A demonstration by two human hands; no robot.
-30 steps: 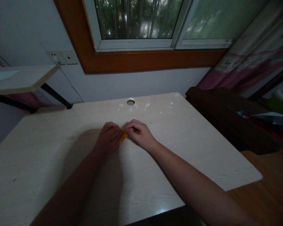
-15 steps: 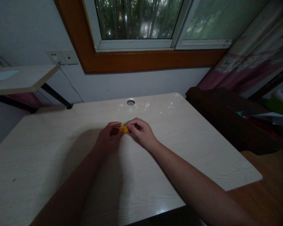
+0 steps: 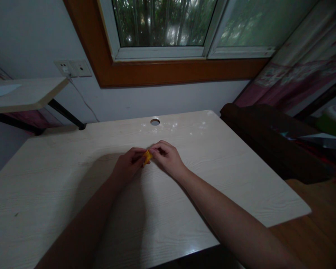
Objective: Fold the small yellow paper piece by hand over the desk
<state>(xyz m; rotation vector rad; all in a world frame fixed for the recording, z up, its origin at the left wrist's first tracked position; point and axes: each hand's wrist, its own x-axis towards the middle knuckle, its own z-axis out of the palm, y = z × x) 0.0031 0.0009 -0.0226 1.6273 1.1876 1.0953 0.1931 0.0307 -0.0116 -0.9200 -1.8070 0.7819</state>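
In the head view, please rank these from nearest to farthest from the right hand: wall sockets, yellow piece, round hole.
1. Yellow piece: at the right hand.
2. Round hole: near the desk's back edge.
3. Wall sockets: upper left.

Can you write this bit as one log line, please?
left hand: pinching yellow piece | right hand: pinching same piece | place: over pale table | piece shape: unclear

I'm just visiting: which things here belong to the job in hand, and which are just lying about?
In use:
- small yellow piece
- left grip and right grip, both seemingly pinching it
- pale desk beneath

Just around:
- white sheet on the raised shelf
- plugged-in cable
- curtain
- window
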